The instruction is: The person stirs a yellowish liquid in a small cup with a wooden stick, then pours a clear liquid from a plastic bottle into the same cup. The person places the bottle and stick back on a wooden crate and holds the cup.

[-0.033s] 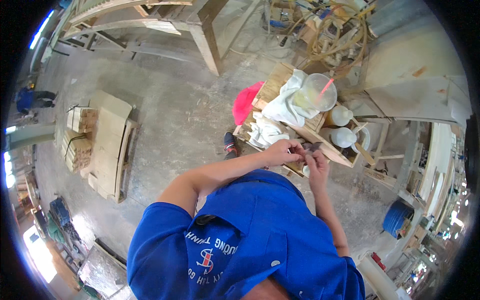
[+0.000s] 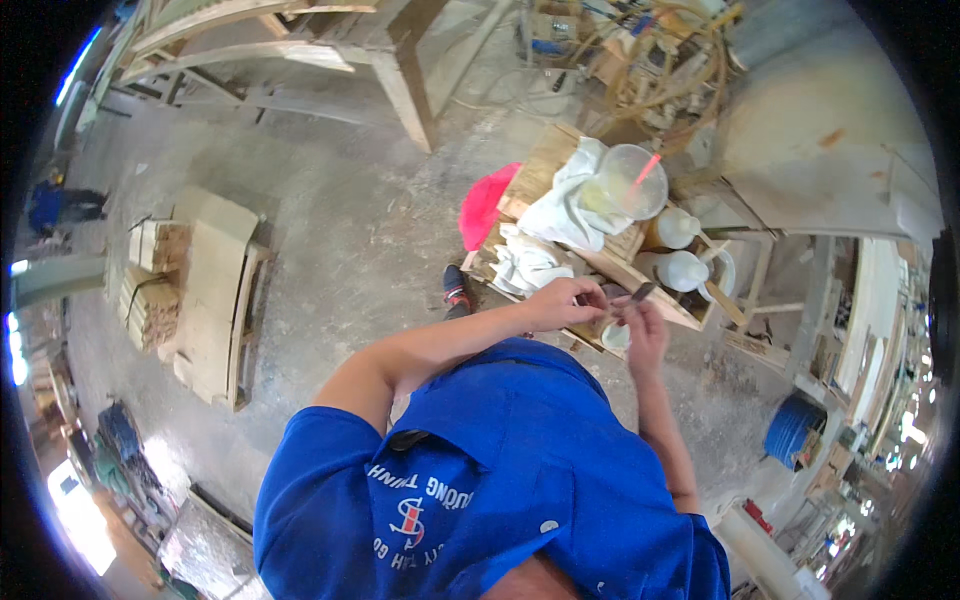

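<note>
My two hands work close together in front of my body, over the near end of a wooden box [image 2: 650,284]. A small dark strip [image 2: 640,294] sticks up from the fingers of my right hand [image 2: 647,328], which pinches it; its kind is unclear. My left hand [image 2: 560,306] is closed just beside it, thumb and fingers curled together, and what it may hold is too small to make out. Below the fingers shows a small white cup [image 2: 616,335]. White cloth gloves or rags [image 2: 527,262] lie in the box, just beyond my left hand.
On the box stand a clear plastic cup [image 2: 640,190] with a pink straw and a white cloth [image 2: 560,215]. Squeeze bottles [image 2: 682,270] are at its right. A pink cloth [image 2: 487,205] hangs at its left. Farther left, bundled wood strips [image 2: 150,305] lie by a cardboard-covered pallet [image 2: 215,300].
My right hand has shifted slightly right, drawing a little apart from the left. The dark strip now points up and right, and more of the white cup shows. My left hand has barely moved.
</note>
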`<act>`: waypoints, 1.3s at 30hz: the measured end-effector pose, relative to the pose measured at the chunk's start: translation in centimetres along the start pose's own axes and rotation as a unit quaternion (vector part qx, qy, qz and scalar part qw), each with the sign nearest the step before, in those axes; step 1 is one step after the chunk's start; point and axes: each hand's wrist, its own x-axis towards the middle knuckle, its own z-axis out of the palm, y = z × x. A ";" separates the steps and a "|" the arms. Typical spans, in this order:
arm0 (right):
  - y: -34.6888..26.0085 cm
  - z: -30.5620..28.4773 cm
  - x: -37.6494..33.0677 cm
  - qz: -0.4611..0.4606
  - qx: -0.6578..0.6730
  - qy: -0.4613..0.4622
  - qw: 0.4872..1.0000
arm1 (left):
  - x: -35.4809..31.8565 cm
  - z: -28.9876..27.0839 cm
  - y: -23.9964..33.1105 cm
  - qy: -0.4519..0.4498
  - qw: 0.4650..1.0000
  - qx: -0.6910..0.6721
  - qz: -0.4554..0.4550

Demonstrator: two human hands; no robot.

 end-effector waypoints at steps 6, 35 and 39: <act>-8.6 -10.6 6.5 -0.110 -0.398 0.117 0.903 | -2.9 -3.1 -7.2 0.112 0.983 0.083 -0.118; -2.4 -6.8 27.1 -0.045 -0.722 -0.029 0.690 | -25.7 -2.3 -14.3 0.265 0.862 0.234 -0.363; -2.9 -7.1 25.7 0.016 -0.726 -0.028 0.687 | -23.5 -7.0 -14.1 0.235 0.882 0.282 -0.294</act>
